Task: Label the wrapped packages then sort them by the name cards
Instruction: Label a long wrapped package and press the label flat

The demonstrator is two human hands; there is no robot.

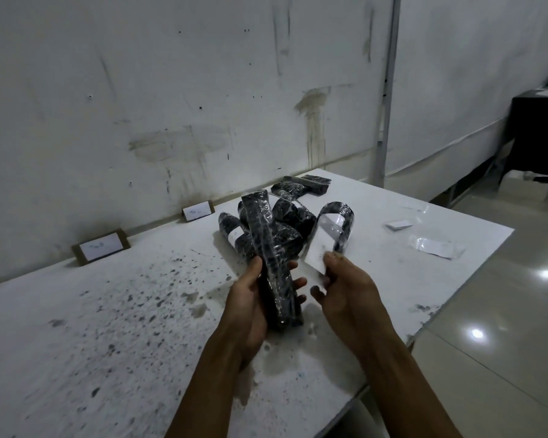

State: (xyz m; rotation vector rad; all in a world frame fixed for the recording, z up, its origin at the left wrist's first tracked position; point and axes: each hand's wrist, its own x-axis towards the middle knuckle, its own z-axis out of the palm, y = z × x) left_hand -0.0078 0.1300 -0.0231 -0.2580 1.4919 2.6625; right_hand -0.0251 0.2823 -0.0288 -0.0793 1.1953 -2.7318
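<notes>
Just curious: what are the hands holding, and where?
Left hand grips a wrapped package around its lower half; right hand pinches a white label at its near edge.

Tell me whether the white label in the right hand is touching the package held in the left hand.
Apart. The head view shows the white label, pinched by the right hand, separated by a visible gap from the wrapped package gripped in the left hand.

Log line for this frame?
left hand: holds wrapped package | right hand: pinches label | stage: labelling | name cards: at wall

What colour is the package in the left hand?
Black, under shiny clear wrap: package in the head view.
</notes>
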